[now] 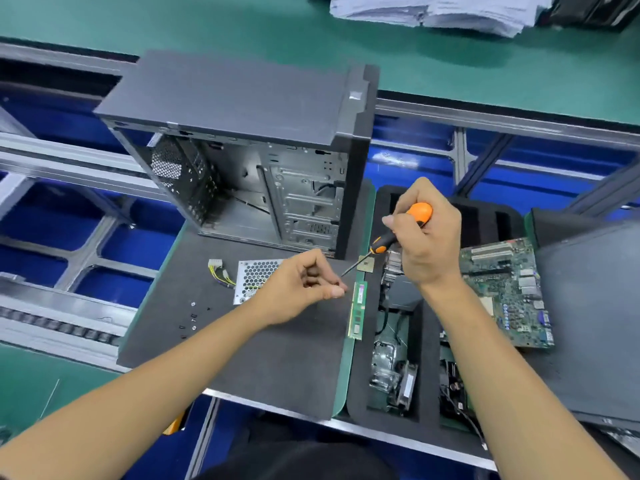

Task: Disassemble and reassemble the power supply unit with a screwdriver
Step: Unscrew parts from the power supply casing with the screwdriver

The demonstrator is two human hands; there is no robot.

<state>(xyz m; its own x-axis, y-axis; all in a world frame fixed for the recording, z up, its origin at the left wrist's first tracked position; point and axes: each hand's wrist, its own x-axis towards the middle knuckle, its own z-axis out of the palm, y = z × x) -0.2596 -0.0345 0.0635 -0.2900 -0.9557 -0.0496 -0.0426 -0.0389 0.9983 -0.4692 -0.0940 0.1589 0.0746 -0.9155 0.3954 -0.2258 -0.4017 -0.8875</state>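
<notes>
Both hands raised, right hand (424, 237) fingers gripping screwdriver (398, 233)

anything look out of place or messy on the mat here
Mostly orderly. A few loose screws lie scattered on the grey mat near its left edge, uncontained, so they could roll off. The RAM stick rests right at the mat's right edge.

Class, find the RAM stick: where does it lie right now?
Head view: the RAM stick lies on the mat's right edge, just right of the left hand, below the screwdriver tip.
</notes>
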